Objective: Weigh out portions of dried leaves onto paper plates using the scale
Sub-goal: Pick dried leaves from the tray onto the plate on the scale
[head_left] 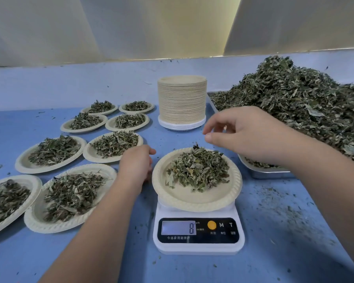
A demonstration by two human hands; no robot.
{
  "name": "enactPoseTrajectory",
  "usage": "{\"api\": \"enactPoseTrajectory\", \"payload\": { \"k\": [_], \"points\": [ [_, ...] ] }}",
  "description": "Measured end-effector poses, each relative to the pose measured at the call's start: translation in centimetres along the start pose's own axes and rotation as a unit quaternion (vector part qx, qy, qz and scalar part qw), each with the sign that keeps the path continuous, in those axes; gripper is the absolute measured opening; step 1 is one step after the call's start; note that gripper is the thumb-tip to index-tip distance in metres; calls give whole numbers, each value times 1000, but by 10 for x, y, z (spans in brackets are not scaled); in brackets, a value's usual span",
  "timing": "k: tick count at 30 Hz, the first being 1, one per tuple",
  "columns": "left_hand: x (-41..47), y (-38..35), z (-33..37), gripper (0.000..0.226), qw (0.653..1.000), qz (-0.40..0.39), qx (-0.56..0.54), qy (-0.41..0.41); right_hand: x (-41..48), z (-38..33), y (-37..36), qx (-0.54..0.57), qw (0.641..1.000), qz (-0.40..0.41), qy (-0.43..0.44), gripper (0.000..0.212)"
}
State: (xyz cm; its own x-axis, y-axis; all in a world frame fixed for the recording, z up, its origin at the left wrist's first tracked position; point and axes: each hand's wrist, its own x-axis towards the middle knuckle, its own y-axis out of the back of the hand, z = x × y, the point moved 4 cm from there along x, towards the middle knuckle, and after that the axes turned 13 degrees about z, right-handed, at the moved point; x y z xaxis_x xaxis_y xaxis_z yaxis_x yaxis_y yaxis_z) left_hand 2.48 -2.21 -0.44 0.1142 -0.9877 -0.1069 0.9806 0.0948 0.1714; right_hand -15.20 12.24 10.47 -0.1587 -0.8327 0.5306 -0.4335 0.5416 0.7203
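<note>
The scale (198, 240) stands at lower centre of the frame on the blue surface (274, 252). Its display (178, 228) shows the digit 8. A paper plate (192, 199) sits on the scale platform and carries a mound of dried leaves (198, 168) at its middle.

The right hand (245, 135) hovers above the far rim of this plate. Its grip is released: the fingers are loosely curled, thumb and forefinger are parted, and nothing is held between them. A small dark fragment (196, 144) lies just below the fingertips, at the top of the mound.

The left hand (136, 164) is just beside the left rim of the plate, back of the hand upward and thumb pointing right. Its fingers are hidden, so the state of its grip cannot be told.

Eight filled plates (49, 170) lie in rows across the left half of the frame. A tall stack of plates (182, 99) stands at upper centre. At upper right a metal tray (262, 172) holds a large heap of leaves (294, 103). Leaf crumbs (290, 211) are scattered on the surface at right of the scale.
</note>
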Motion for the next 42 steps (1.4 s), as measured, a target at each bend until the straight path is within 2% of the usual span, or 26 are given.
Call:
{"api": "enactPoseTrajectory", "payload": {
  "k": [5,9,17,22,28,36,42],
  "points": [
    [0,-2,-7,18,998,14,-51,-35,-10,-30,-28,-83,991,-68,86,46],
    [0,-4,-9,18,997,0,-61,-49,-18,-35,-46,-130,980,-109,100,58],
    [3,-5,-10,18,996,-2,-72,-53,-17,-32,-53,-174,973,-106,110,30],
    [4,-5,-11,18,995,-4,-80,-51,-10,-31,-41,-147,981,-44,120,19],
    [6,-6,-11,20,995,-6,-85,-48,-5,-28,-17,-56,992,51,101,14],
    [6,-6,-11,19,995,-9,-81,-49,-6,-21,-24,-13,998,8,54,18],
    [6,-6,-12,19,996,-9,-80,-49,-5,-20,-18,50,996,58,37,10]
  ]
}}
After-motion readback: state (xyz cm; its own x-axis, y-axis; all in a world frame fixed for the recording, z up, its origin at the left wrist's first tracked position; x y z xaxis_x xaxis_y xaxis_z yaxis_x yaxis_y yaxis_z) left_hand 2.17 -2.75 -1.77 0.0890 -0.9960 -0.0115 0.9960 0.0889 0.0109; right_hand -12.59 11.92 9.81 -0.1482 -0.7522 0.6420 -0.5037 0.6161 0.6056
